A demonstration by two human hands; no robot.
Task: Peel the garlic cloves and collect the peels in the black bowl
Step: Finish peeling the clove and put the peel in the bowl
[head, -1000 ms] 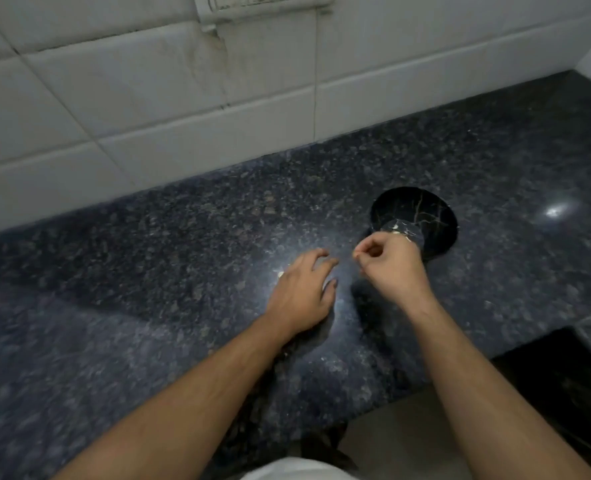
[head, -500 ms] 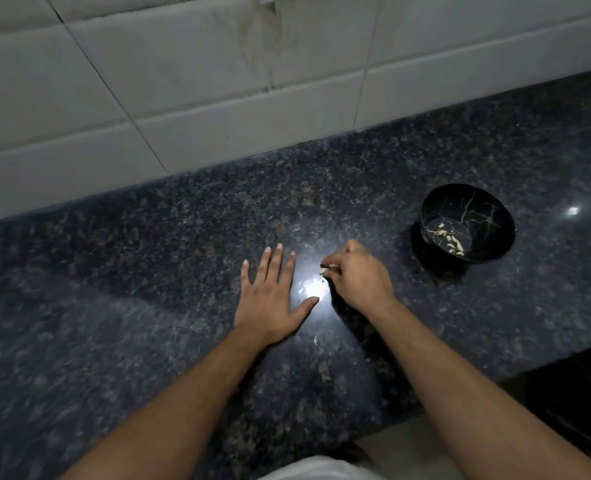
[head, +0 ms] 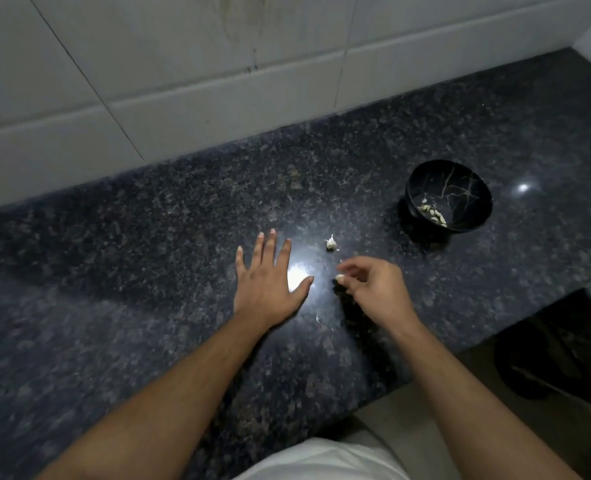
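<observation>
Resting flat on speckled granite (head: 148,271) — left hand (head: 269,289)

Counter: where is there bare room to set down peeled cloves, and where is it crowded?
Free: the wide stretch of counter left of the left hand, the strip along the tiled wall behind both hands, and the patch right of the bowl. Crowded: between the hands, where a garlic piece and a peel scrap lie by the right hand.

Polished speckled granite counter (head: 148,271), glossy black bowl (head: 474,188)
</observation>
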